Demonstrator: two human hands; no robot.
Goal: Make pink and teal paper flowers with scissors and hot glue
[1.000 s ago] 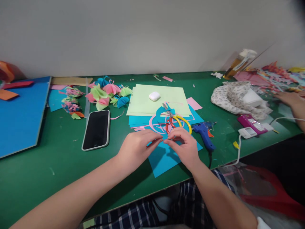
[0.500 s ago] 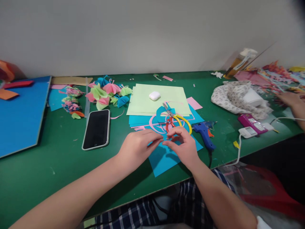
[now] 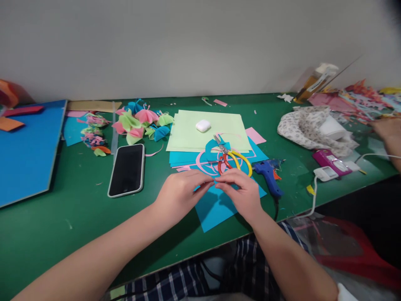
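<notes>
My left hand (image 3: 180,194) and my right hand (image 3: 242,193) meet fingertip to fingertip over a blue paper sheet (image 3: 216,209) near the table's front edge. Both are pinched on a small blue paper piece (image 3: 215,184) between them, mostly hidden by the fingers. Just behind the hands lie scissors (image 3: 233,159) with one red and one yellow handle, on a stack of blue and pink paper (image 3: 184,158). A pale green sheet (image 3: 188,131) with a white earbud case (image 3: 203,126) on it lies farther back.
A black phone (image 3: 127,169) lies left of the hands, folded paper flowers (image 3: 140,121) behind it. A blue glue gun (image 3: 268,177) sits right of the scissors. A large blue board (image 3: 25,150) is at far left. Another person's hand (image 3: 387,129) works at the right by a patterned cloth (image 3: 308,127).
My right fingers opened slightly half a second ago and have closed again onto the small piece. The other person's hand at the right has shifted a little farther right.
</notes>
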